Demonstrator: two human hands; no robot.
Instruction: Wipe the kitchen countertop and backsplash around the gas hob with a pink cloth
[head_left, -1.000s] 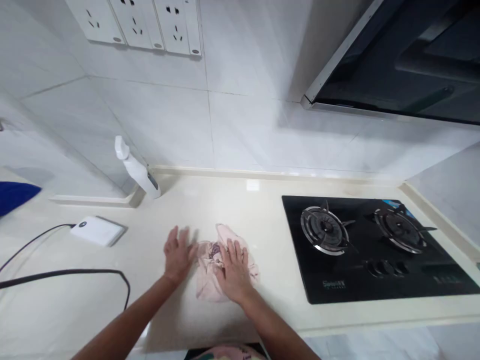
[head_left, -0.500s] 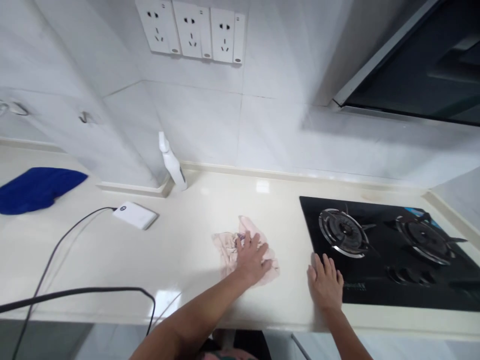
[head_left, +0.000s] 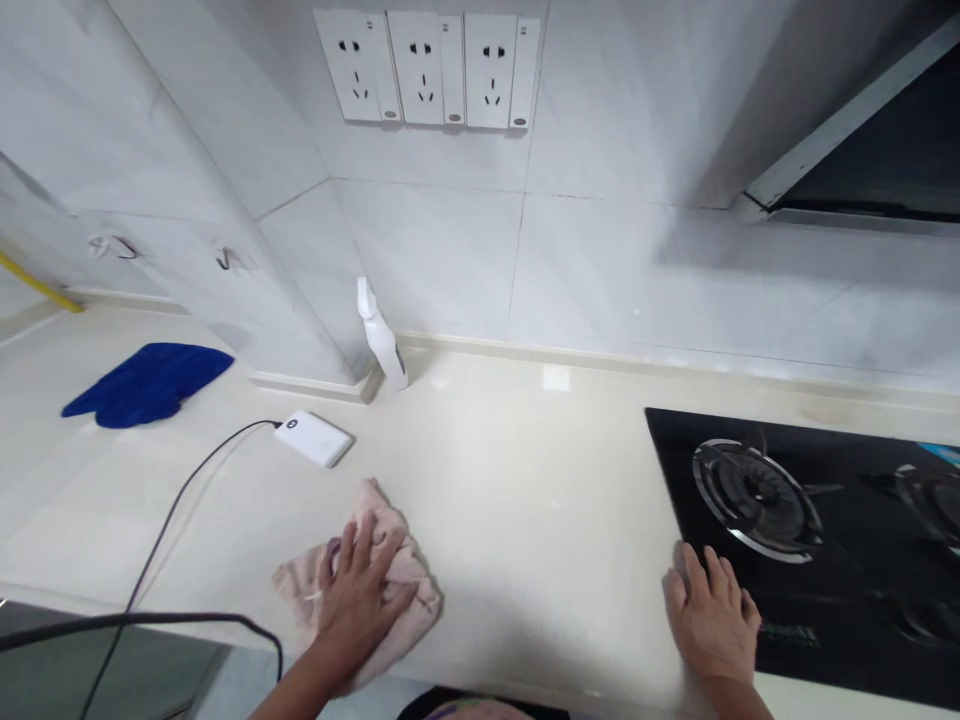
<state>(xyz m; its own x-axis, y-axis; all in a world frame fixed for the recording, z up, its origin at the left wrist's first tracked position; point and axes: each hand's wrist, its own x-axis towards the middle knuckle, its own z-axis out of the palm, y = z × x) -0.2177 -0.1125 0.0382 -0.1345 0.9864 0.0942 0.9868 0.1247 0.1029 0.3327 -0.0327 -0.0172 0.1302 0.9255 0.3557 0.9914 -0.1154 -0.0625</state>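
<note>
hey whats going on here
A person is working bare-handed at a kitchen counter. Their left hand presses on a bunched pale pink cloth near the front edge of the cream countertop. Their right hand rests at the front corner of a black gas hob. Further back, a white spray bottle stands by the wall, and a white power bank with a dark cable and a blue cloth lie to the left.

You can read nothing here — the small print [head_left: 787, 635] on the hob [head_left: 720, 440] is too blurred, and the round mark [head_left: 292, 424] on the power bank [head_left: 319, 443] is too small.
</note>
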